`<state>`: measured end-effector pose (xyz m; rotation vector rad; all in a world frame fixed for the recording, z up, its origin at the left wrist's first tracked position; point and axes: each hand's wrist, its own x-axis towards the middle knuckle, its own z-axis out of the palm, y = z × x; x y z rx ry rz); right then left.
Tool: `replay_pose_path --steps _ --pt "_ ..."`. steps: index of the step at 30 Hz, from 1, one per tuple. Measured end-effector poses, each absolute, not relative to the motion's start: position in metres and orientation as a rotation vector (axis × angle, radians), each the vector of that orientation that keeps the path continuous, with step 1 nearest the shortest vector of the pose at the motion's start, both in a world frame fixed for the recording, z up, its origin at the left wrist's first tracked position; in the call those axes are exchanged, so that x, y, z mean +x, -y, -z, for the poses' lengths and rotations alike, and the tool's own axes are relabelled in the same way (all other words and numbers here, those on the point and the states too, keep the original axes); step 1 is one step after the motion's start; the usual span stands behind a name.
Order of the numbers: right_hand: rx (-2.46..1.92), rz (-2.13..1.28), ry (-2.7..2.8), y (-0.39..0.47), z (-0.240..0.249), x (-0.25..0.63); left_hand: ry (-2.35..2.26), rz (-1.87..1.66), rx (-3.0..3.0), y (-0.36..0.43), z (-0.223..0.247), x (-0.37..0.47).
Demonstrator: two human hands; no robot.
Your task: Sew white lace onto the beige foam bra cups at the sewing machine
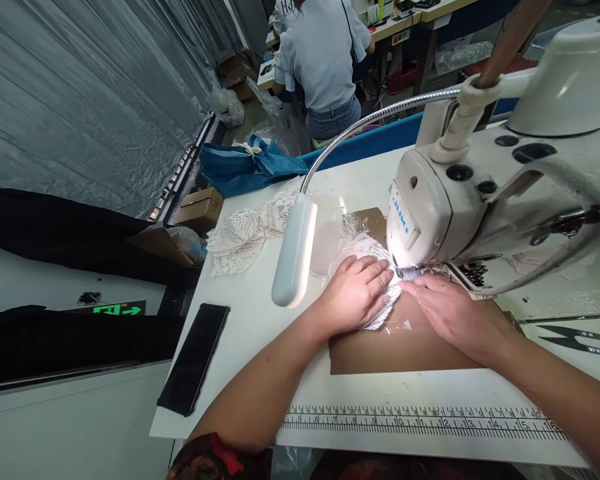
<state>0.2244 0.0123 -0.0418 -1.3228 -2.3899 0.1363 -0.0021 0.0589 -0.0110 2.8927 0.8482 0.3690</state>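
Note:
A piece of white lace (380, 319) lies under the head of a white sewing machine (420, 200), beside its lit presser foot (409, 273). My left hand (354, 293) rests flat on the lace, fingers stretched toward the foot and slightly spread. Just right of the foot, my right hand (447, 310) has its fingers close together, their tips at the lace's edge; part of the grip is hidden. Brown board (365, 353) covers the table surface beneath both hands. The needle itself cannot be made out.
A lamp (295, 250) on a bent metal neck hangs left of the machine. More lace (237, 240) lies behind it. A black phone (194, 360) sits at the left edge, thread snips (580, 339) at right, a printed ruler (420, 424) in front. Beyond, a person (323, 60) sits facing away.

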Motion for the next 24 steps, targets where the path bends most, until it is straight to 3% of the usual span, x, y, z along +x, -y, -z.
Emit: replay_pose_path --steps 24 --pt "-1.388 -0.198 2.304 -0.005 0.023 0.223 -0.925 -0.279 2.631 -0.044 -0.003 -0.007"
